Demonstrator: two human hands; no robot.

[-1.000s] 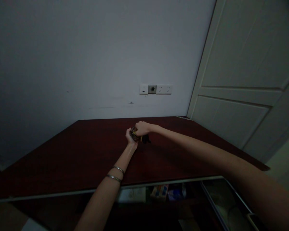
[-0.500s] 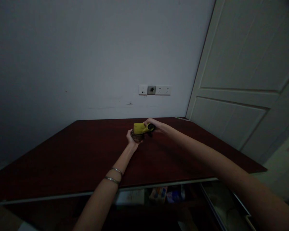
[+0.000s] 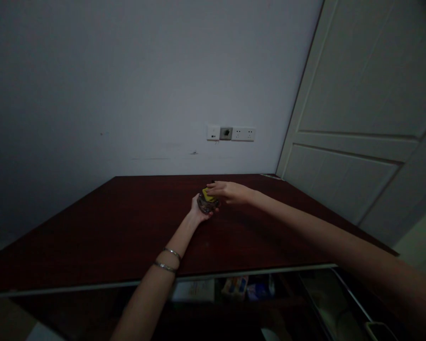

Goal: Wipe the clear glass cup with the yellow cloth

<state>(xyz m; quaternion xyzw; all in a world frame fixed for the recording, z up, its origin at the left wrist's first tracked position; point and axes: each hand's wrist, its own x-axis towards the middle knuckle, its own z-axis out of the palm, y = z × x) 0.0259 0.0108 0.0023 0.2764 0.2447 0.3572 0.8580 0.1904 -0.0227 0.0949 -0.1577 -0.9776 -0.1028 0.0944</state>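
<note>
Over the table, left fingers clasp a glassy vessel; right fingers (grip indiscernible) half-hide a yellow object.

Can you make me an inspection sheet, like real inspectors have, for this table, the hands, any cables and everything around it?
Surface: dark red tabletop with a pale front edge.
Job's things: a see-through container, with a yellow thing at its top; too dim to name exactly.
Clutter: below the front edge, a white item, a colourful packet and a blue packet.
Hands: left hand holds the container; right hand has its fingers over the yellow thing.
Cables: nothing seen clearly; the lower right is dark.
Surroundings: scuffed wall, sockets, pale panelled door on the right.
</note>
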